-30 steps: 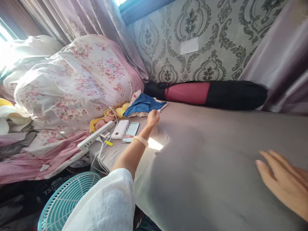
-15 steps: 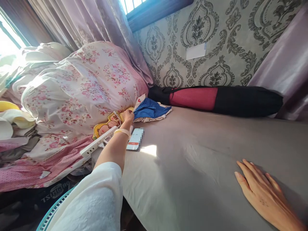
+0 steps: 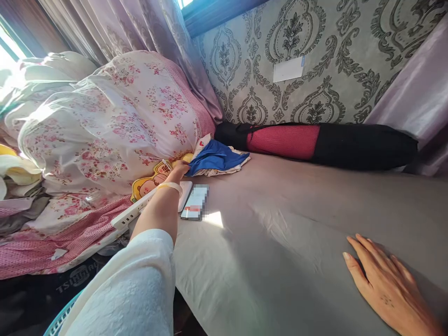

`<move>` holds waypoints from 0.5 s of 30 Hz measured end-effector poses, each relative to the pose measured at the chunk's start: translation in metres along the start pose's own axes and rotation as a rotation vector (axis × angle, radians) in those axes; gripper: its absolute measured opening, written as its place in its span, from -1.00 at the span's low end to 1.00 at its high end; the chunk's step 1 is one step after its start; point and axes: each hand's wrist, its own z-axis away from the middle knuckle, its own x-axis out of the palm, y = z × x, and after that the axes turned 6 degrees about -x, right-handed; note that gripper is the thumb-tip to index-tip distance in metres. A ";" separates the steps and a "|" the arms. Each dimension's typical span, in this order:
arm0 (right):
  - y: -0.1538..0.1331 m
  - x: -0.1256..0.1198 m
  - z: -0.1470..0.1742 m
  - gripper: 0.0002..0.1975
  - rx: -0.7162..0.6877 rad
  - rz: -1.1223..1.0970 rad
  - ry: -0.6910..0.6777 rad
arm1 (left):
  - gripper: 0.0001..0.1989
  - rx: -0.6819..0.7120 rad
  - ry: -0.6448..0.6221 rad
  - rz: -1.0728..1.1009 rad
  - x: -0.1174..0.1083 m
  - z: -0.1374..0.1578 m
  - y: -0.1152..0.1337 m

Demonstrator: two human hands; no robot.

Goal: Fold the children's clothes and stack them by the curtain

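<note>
My left hand is stretched out to the far side of the bed, its fingers closed on the left edge of a blue cloth. That cloth lies over a cream printed cloth, whose edges show around it. Just below the wrist are a phone with its screen lit and a white flat device, partly covered by my arm. On the right, my right hand rests flat on the grey bed sheet, fingers extended and holding nothing.
A white power strip and a yellow cartoon cushion lie beside my left forearm. Floral bedding is heaped at left. A long black and red bag lies along the wall. A turquoise basket stands at lower left.
My left hand has moved slightly left, drawing the blue cloth's edge with it. More of the white device shows. The view has shifted a little; my right hand stays flat.
</note>
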 end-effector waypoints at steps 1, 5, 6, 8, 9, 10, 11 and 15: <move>0.000 0.000 0.000 -0.39 -0.005 0.005 -0.003 | -0.90 0.005 0.022 0.043 0.001 0.001 0.002; 0.000 0.003 0.000 -0.36 -0.004 0.028 0.007 | -0.86 0.071 0.054 0.245 0.007 0.007 0.018; 0.001 0.005 0.000 -0.36 0.002 0.029 0.010 | -0.83 0.091 0.044 0.298 0.010 0.009 0.025; 0.001 0.009 0.001 -0.39 0.014 0.025 0.007 | -0.77 0.122 0.026 0.399 0.019 0.015 0.040; 0.001 0.010 0.002 -0.40 0.021 0.023 0.004 | -0.75 0.132 0.019 0.443 0.024 0.018 0.048; 0.001 0.011 0.002 -0.41 0.030 0.021 0.001 | -0.72 0.139 0.014 0.480 0.030 0.023 0.055; 0.001 0.012 0.003 -0.42 0.038 0.016 -0.004 | -0.70 0.142 0.005 0.521 0.036 0.028 0.063; -0.002 0.009 0.002 -0.44 0.078 -0.005 -0.042 | -0.70 0.121 -0.073 0.785 0.064 0.058 0.090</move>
